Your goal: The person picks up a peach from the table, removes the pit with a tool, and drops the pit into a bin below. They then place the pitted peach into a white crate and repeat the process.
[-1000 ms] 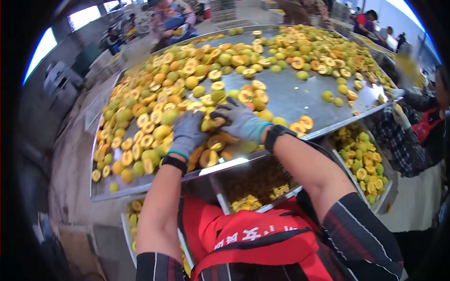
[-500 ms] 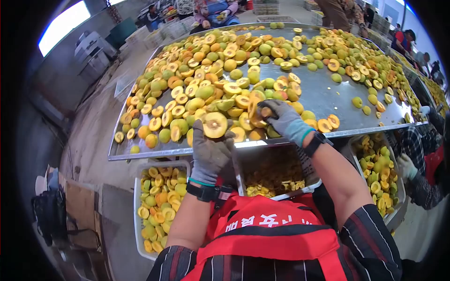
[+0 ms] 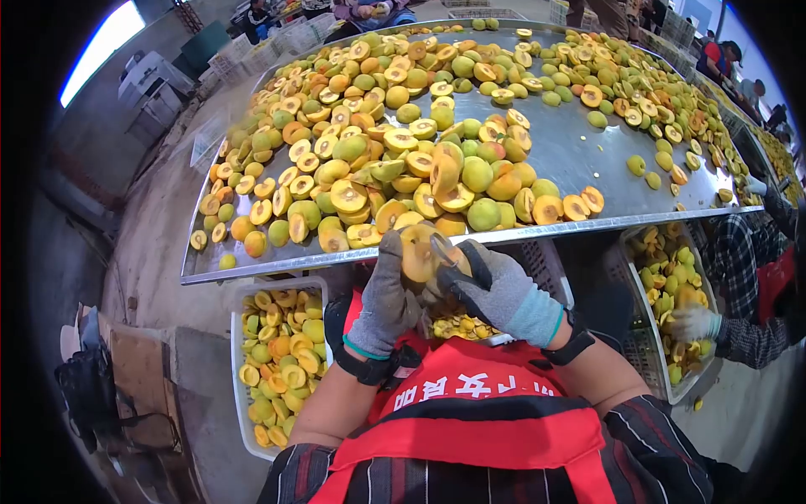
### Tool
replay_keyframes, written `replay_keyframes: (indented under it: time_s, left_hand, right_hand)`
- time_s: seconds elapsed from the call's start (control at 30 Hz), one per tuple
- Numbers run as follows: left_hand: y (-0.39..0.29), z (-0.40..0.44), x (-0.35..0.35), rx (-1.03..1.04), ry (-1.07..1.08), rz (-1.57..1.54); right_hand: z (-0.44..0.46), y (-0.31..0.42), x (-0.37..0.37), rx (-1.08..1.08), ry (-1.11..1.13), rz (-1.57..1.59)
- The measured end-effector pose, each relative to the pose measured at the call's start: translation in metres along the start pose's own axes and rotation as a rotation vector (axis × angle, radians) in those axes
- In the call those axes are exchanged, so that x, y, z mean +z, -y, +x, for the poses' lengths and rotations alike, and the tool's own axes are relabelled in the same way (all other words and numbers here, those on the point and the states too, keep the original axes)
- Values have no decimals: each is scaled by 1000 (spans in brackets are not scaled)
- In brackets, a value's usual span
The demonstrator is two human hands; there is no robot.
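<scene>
My left hand [image 3: 382, 294], in a grey work glove, is closed around a yellow peach half [image 3: 417, 252] just beyond the table's near edge. My right hand [image 3: 504, 290], gloved the same way, grips a small pitting tool whose curved metal blade [image 3: 443, 249] is against the fruit; its handle is hidden in the fingers. Both hands meet above a white crate [image 3: 550, 269] holding fruit scraps. In front of them, many whole and halved peaches [image 3: 348, 196] are heaped on the metal table [image 3: 562, 160].
White crates of peach halves stand at left [image 3: 239, 370] and right [image 3: 646, 336], below the table's raised rim. A co-worker's gloved hand [image 3: 695, 322] is over the right crate. A wooden box with a black bag [image 3: 88, 378] is far left. Other people work behind.
My left hand has drawn the peach half back from the heap toward my body. My right hand has come off the pile with the tool and met it. The co-worker's hand moved over the right crate.
</scene>
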State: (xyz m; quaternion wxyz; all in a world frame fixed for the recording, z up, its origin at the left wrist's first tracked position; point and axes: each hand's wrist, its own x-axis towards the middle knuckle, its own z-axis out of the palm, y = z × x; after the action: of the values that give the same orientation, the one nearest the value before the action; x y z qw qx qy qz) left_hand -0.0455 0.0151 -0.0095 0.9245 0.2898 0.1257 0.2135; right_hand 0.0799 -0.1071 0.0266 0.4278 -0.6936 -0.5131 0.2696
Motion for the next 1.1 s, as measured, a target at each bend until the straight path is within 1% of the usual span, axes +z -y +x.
replay_keyframes:
  time_s: [0.07,0.2,0.27,0.3,0.37,0.4,0.47,0.5,0.57,0.7,0.77,0.8,0.87,1.0,1.07,1.1]
  left_hand:
    - [4,0,10,-9,-58,-88]
    - [5,-4,10,22,-117,-63]
    - [1,-7,1,-1,241,-6]
    - [2,-7,0,-2,240,-8]
    - [4,-8,-2,12,116,171]
    - [4,-7,-2,10,116,170]
    - [4,-6,-3,69,63,239]
    - [5,-6,-1,67,63,238]
    - [6,-7,4,136,31,243]
    - [5,-7,3,134,30,251]
    - [3,-8,0,178,126,358]
    - [3,-9,2,176,126,358]
    - [1,-12,7,244,14,549]
    - [4,-10,2,243,-62,527]
    - [6,-9,5,328,-65,572]
    - [6,-9,2,325,-66,571]
  right_hand:
    - [0,-3,1,-11,-44,-18]
    - [1,-8,2,-26,-53,-15]
    - [0,-2,-2,79,-36,20]
    - [1,-1,-2,81,-35,19]
    - [0,-2,-3,54,-18,-16]
    - [0,-3,-2,56,-18,-16]
    - [0,-6,0,-27,-33,-33]
    - [-1,-6,1,-25,-33,-33]
    - [-2,-7,4,-65,-64,-155]
    - [-3,-7,8,-93,-71,-169]
    - [-5,3,4,-65,-9,-207]
    - [-5,3,5,-62,-10,-206]
    - [-5,2,6,-49,62,-309]
    - [-7,-4,13,-52,149,-406]
    - [-6,-23,25,-249,61,-233]
    - [-7,-24,27,-246,61,-232]
